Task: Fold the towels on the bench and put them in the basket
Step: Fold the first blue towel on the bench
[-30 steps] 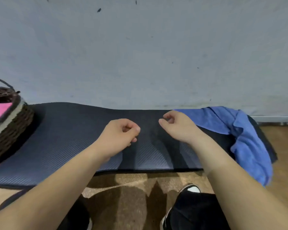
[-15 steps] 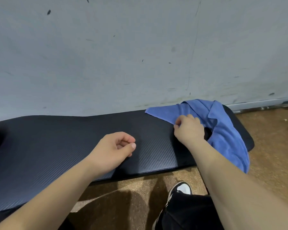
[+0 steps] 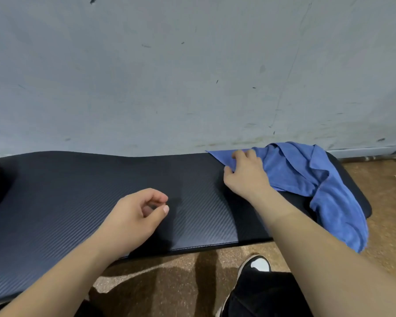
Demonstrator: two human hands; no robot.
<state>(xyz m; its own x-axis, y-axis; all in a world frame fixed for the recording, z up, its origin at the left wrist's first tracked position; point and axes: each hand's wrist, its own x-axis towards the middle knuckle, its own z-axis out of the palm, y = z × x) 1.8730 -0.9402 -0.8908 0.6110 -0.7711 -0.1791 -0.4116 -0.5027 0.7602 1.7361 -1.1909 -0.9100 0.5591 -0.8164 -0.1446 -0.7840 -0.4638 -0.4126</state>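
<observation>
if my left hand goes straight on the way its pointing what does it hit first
The left hand points forward-right across bare bench; first contact would likely be the flat corner of the blue towel by the right hand, near the wall. Depth is unclear.

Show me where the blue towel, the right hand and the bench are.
blue towel (image 3: 290,170): head view, crumpled middle.
right hand (image 3: 245,177): head view, back of hand.
bench (image 3: 78,191): head view, bare dark top.

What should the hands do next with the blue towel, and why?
Probably pull the blue towel toward the bare middle of the bench: the right hand grips its corner, and it lies crumpled, hanging off the bench's end.
</observation>
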